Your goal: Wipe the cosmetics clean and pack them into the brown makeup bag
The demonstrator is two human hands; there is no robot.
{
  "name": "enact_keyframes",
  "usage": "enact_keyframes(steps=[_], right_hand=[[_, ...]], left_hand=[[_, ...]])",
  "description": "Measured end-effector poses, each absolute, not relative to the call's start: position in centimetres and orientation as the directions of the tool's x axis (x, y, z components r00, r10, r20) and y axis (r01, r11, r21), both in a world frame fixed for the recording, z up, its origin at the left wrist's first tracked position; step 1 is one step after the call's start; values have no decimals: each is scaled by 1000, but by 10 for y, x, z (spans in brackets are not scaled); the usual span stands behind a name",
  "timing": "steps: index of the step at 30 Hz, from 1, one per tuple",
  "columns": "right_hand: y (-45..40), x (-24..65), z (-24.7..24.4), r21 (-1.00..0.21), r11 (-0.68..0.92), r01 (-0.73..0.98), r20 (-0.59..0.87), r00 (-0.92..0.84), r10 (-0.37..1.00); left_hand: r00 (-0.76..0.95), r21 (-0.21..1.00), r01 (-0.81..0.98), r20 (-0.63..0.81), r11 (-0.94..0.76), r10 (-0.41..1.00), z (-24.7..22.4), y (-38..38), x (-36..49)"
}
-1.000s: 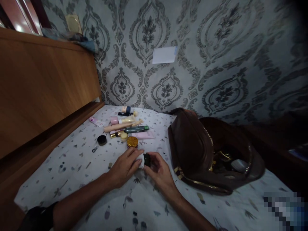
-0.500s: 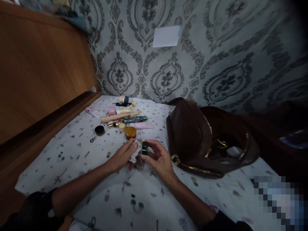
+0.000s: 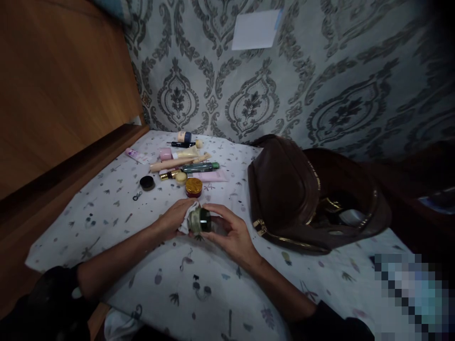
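Observation:
Between my two hands is a small green cosmetic jar (image 3: 199,219) with a dark lid, tipped on its side above the bed sheet. My left hand (image 3: 176,217) presses a white cloth (image 3: 187,221) against the jar's left end; part of the cloth hides behind the fingers. Thumb and fingers of my right hand (image 3: 231,228) grip the jar around its dark lid end. Just beyond the hands stands an amber jar (image 3: 194,187) with a golden lid. A black round jar (image 3: 147,183) sits farther left.
Several cosmetics lie beyond: a green tube (image 3: 199,167), a pink tube (image 3: 209,176), a beige brush-like stick (image 3: 167,164) and a pink jar (image 3: 165,154). An unzipped brown bag (image 3: 284,189) stands on the right. Wooden furniture (image 3: 64,85) borders the left; a patterned wall (image 3: 213,71) rises behind.
The jar and both hands have shifted slightly left. The jar has turned so more of its green side shows, and the cloth now sits at its left end. The camera view has tilted down.

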State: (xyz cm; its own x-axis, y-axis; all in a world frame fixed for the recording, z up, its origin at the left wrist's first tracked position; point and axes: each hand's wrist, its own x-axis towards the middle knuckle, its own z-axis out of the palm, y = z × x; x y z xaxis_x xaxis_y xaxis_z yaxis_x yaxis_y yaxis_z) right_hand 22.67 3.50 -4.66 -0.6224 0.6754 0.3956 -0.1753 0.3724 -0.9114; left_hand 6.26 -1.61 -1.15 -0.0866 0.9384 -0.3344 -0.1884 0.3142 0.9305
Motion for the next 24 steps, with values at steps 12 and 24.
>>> enact_keyframes(steps=[12, 24], right_hand=[[39, 229, -45, -940, 324, -106, 315, -628, 711], [33, 229, -47, -894, 440, -86, 373, -685, 625]], left_hand=[[-22, 887, -250, -406, 388, 914, -13, -15, 59], [66, 898, -111, -420, 425, 905, -12, -15, 50]])
